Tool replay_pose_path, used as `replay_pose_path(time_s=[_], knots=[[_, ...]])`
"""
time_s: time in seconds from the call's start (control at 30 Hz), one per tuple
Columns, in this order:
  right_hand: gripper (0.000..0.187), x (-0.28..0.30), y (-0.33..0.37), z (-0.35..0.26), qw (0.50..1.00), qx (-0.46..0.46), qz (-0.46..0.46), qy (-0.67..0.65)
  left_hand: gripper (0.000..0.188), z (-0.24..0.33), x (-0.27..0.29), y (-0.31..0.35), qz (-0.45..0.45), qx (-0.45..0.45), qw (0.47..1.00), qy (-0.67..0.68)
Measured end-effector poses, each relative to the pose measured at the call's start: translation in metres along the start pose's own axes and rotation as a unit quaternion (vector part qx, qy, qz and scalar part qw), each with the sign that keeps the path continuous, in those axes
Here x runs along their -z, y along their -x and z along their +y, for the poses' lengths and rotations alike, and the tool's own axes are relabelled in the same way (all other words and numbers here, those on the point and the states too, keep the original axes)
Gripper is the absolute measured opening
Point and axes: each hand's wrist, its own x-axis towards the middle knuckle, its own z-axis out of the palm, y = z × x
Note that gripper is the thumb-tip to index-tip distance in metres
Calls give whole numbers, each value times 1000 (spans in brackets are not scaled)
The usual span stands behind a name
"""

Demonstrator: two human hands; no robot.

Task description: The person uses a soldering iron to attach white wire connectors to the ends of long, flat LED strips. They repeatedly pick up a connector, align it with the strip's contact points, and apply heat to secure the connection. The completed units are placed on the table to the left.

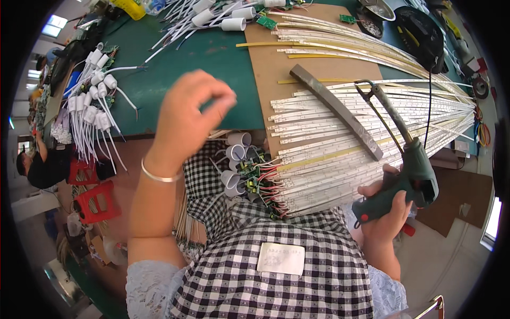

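Observation:
In my right hand [388, 212] is a dark green soldering gun [411, 181], its long metal tip angled up and away over the LED strips. My left hand [191, 109] hovers over the green tabletop, thumb and forefinger bent together in a pinch, with nothing visible between them. A fan of white LED strips [324, 133] lies in front of me, their near ends joined by red and white wires to green circuit boards [255, 178]. White plastic lamp caps [234, 154] hang beside these boards at the table edge. Across the strips rests a grey metal bar [337, 111].
Bundles of white caps with wires [95, 103] hang at the table's left. More capped wires [212, 18] lie at the back. Brown cardboard [257, 69] covers part of the green tabletop [133, 48]. A metal bowl [380, 9] and a black mesh item [419, 34] stand at the far right.

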Motion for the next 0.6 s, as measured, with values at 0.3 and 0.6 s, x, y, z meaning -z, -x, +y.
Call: replay_pose_path(time_s=[0.3,0.6], knots=[[54,6,4,0,1000,-21,-6,-16,17,46,-52,64,-126,-14,991,48],[52,4,5,4,998,-44,-33,-20,14,57,-67,69,-74,-31,995,-58]])
